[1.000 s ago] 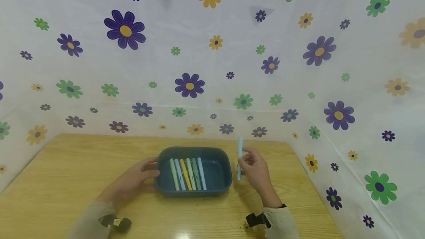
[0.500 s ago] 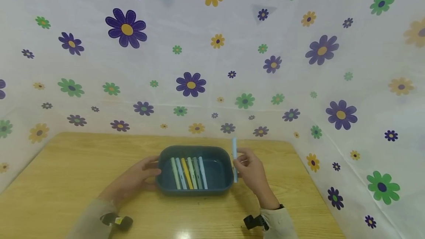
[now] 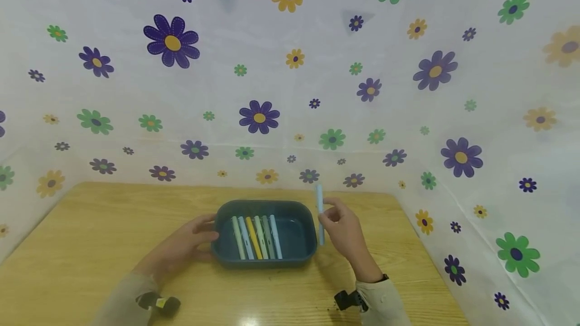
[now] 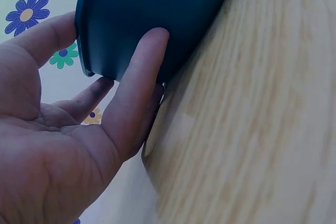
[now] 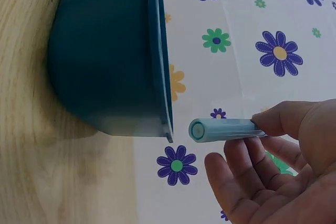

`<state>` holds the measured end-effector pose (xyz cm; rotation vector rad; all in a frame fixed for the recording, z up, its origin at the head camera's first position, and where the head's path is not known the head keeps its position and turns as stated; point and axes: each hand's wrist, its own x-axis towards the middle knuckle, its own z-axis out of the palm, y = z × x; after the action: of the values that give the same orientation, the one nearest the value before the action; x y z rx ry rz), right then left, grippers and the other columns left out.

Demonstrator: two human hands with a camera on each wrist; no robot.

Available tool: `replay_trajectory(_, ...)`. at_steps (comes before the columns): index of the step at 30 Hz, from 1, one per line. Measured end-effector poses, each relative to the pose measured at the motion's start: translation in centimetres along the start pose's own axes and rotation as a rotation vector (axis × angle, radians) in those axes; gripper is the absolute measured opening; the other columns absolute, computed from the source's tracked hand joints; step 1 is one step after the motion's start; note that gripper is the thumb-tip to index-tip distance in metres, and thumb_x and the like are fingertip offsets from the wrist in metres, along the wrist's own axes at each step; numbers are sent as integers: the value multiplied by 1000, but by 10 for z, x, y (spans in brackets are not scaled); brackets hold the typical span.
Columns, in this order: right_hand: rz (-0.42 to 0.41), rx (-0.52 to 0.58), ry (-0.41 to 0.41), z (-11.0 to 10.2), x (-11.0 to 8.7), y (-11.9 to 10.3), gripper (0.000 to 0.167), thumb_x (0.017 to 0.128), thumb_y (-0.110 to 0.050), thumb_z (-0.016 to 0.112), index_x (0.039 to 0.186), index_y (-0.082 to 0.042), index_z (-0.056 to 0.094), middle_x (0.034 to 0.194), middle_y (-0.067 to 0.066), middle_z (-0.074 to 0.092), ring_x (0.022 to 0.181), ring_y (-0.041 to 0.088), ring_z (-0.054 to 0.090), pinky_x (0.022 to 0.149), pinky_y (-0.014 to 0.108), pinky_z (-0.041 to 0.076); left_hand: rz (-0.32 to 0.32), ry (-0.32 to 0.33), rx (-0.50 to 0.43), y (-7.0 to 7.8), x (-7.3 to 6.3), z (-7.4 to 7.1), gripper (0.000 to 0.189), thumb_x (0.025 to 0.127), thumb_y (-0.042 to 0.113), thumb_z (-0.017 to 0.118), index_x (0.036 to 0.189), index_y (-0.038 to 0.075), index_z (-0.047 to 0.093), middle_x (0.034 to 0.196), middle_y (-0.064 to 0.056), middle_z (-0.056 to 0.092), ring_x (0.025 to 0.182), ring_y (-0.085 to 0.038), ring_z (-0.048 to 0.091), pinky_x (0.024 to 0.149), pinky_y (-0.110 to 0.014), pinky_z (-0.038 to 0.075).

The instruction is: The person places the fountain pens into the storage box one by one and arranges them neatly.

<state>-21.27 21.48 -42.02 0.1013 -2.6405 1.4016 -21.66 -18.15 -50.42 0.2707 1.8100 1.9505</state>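
In the head view a dark teal box stands on the table with several pens lying side by side in its left and middle part: pale green, light blue, a yellow pen and a grey-green one. My left hand rests against the box's left end. In the left wrist view its thumb lies along the outer wall and the other fingers touch near the rim. Just past the box's right end, my right hand pinches a light blue pen between thumb and fingers, held upright near rim height.
The wooden table runs back to a white curtain printed with flowers, which also hangs at both sides. Dark wrist mounts sit at the left cuff and right cuff.
My right hand has moved a little left with the light blue pen, bringing it closer to the box's right rim. My left hand and the pens in the box stay where they were.
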Motion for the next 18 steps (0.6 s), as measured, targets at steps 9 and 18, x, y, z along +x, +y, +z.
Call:
replay_trajectory(9,-6,41,-50,15,1,-18,37,99,-9,67,135,-9,63,94,9,68,77,20,66,63,36,63,-7,23,16,1,-2,0,71,103,25,64,162,11,27,163,-29,26,136,-46,50,101,-51,57)
replay_trajectory(18,15,-23,-156,39,3,-32,34,98,-6,66,132,-3,62,89,10,67,65,18,64,57,33,61,-9,18,-7,1,-2,1,74,102,24,65,162,10,26,164,-27,25,137,-46,49,102,-50,57)
